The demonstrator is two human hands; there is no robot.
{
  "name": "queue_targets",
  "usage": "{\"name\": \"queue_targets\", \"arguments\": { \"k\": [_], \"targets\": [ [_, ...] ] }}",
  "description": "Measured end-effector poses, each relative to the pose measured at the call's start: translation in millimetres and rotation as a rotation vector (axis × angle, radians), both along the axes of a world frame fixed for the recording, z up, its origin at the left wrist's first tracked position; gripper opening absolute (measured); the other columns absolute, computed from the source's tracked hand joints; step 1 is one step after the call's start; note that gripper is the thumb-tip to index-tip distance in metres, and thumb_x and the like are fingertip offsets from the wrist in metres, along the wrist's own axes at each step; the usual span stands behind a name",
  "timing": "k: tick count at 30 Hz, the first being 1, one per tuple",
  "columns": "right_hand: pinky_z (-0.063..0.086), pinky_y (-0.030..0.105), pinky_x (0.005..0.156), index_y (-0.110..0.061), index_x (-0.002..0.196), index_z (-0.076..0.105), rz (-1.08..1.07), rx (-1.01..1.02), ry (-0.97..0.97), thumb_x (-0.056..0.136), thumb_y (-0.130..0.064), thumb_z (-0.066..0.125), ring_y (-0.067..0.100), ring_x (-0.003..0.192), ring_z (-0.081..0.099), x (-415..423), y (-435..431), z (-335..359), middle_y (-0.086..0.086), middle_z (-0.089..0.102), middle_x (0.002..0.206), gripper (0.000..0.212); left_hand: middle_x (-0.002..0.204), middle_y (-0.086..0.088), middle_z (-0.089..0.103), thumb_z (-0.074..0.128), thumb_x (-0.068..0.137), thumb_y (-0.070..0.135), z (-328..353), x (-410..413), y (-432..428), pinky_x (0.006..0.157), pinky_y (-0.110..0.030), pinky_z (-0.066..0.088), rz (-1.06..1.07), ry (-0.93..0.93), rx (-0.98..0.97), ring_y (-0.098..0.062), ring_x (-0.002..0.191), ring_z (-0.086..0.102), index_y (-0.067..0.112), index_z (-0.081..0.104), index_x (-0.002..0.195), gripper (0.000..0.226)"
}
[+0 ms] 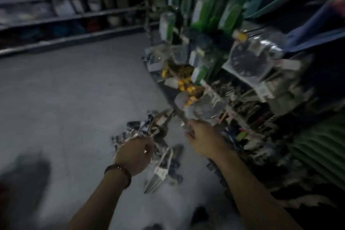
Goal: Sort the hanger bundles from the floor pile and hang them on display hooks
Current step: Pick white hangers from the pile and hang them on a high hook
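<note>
1. Head view, far left: dark metal shelving (65, 17) stacked with blurred goods runs along the back wall, above the grey floor (65, 108).
2. Your left hand (137, 155), with a dark beaded bracelet (119, 171) on its wrist, is curled round the top of a pale hanger bundle (160, 172). The bundle dangles below your fist, tilted and off the floor.
3. Just behind that fist lies the floor pile (130, 127) of blue-and-white bundles, scattered at the foot of the display.
4. Your right hand (204, 141) is a little higher, near the left one but not touching it. Its fingers are closed on the lower edge of a clear-wrapped grey packet (203, 110); blur hides what the packet contains.
5. That packet sits against the crowded display rack (252, 61), among yellow-tagged and green-carded packets hanging there. Whether it is on a hook cannot be told from this view.
</note>
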State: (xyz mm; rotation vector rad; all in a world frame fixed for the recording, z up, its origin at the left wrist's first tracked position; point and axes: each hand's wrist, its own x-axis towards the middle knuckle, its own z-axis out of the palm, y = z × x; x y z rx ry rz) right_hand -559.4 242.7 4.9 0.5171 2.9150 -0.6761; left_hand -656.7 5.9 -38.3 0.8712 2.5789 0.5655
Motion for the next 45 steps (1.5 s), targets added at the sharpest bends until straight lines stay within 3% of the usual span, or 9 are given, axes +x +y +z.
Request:
{"name": "queue_targets", "arguments": {
  "k": [5, 14, 19, 23, 27, 30, 40, 42, 45],
  "targets": [
    [0.053, 0.036, 0.072, -0.020, 0.099, 0.060, 0.022, -0.184, -0.229, 0.097, -0.038, 0.060, 0.026, 0.088, 0.066, -58, -16, -105, 0.004, 0.066, 0.096, 0.018, 0.091, 0.001, 0.074, 0.053, 0.098, 0.032, -80, -30, -42, 0.071, -0.042, 0.057, 0.117, -0.169, -0.105, -0.029, 0.083, 0.070, 0.023, 0.069, 0.095, 0.018],
    [0.042, 0.024, 0.064, -0.022, 0.095, 0.054, -0.059, -0.416, -0.530, 0.100, -0.031, 0.061, 0.011, 0.082, 0.058, -158, 17, -289, -0.006, 0.060, 0.090, 0.012, 0.103, 0.010, 0.072, 0.056, 0.103, 0.032, -215, -106, -3, 0.083, -0.036, 0.060, 0.270, -0.455, -0.202, -0.012, 0.090, 0.068, 0.031, 0.071, 0.104, 0.015],
    [0.037, 0.013, 0.060, -0.027, 0.114, 0.054, -0.123, -0.491, -0.612, 0.101, -0.027, 0.065, 0.001, 0.079, 0.055, -194, 38, -434, -0.020, 0.056, 0.089, 0.018, 0.106, 0.006, 0.074, 0.051, 0.096, 0.048, -364, -149, 18, 0.093, -0.035, 0.056, 0.304, -0.653, -0.298, -0.019, 0.100, 0.070, 0.034, 0.067, 0.105, 0.023],
    [0.051, 0.020, 0.072, -0.012, 0.133, 0.057, -0.249, -0.508, -0.708, 0.104, -0.027, 0.059, 0.013, 0.093, 0.063, -206, 42, -568, 0.005, 0.068, 0.121, 0.033, 0.114, 0.000, 0.071, 0.061, 0.100, 0.039, -498, -181, 37, 0.084, -0.026, 0.046, 0.339, -0.742, -0.330, -0.020, 0.105, 0.067, 0.021, 0.067, 0.121, 0.028],
    [0.040, 0.025, 0.077, -0.018, 0.121, 0.054, -0.332, -0.519, -0.757, 0.104, -0.025, 0.056, 0.014, 0.084, 0.055, -218, 36, -700, 0.003, 0.063, 0.102, 0.019, 0.136, -0.005, 0.067, 0.061, 0.099, 0.042, -646, -206, 48, 0.099, -0.026, 0.043, 0.364, -0.891, -0.364, -0.024, 0.126, 0.062, 0.021, 0.057, 0.138, 0.044],
    [0.046, 0.030, 0.087, -0.010, 0.130, 0.058, -0.467, -0.571, -0.725, 0.105, -0.029, 0.055, 0.029, 0.105, 0.063, -223, 23, -777, 0.012, 0.066, 0.122, 0.032, 0.144, -0.011, 0.060, 0.068, 0.097, 0.037, -728, -206, 56, 0.107, -0.034, 0.048, 0.427, -0.946, -0.367, -0.029, 0.131, 0.059, 0.017, 0.051, 0.146, 0.056],
    [0.040, 0.030, 0.104, -0.003, 0.141, 0.048, -0.332, -0.255, -0.769, 0.111, -0.028, 0.040, 0.029, 0.134, 0.053, -217, -1, -844, 0.016, 0.058, 0.140, 0.040, 0.139, -0.011, 0.059, 0.067, 0.096, 0.041, -820, -171, 78, 0.105, -0.047, 0.052, 0.425, -0.930, -0.296, -0.031, 0.123, 0.061, 0.018, 0.053, 0.143, 0.054],
    [0.044, 0.038, 0.104, -0.001, 0.134, 0.054, -0.315, -0.278, -0.698, 0.109, -0.023, 0.043, 0.034, 0.128, 0.058, -212, 2, -836, 0.019, 0.062, 0.132, 0.035, 0.128, -0.008, 0.063, 0.062, 0.093, 0.053, -817, -170, 78, 0.100, -0.052, 0.054, 0.375, -0.897, -0.309, -0.030, 0.114, 0.063, 0.025, 0.053, 0.137, 0.053],
    [0.047, 0.031, 0.082, -0.021, 0.104, 0.055, -0.288, -0.270, -0.594, 0.108, -0.028, 0.046, 0.026, 0.105, 0.068, -207, 9, -821, 0.004, 0.066, 0.101, 0.012, 0.110, -0.004, 0.061, 0.053, 0.093, 0.065, -794, -173, 82, 0.089, -0.048, 0.055, 0.347, -0.833, -0.232, -0.027, 0.100, 0.061, 0.035, 0.052, 0.122, 0.042]
  ]
}}
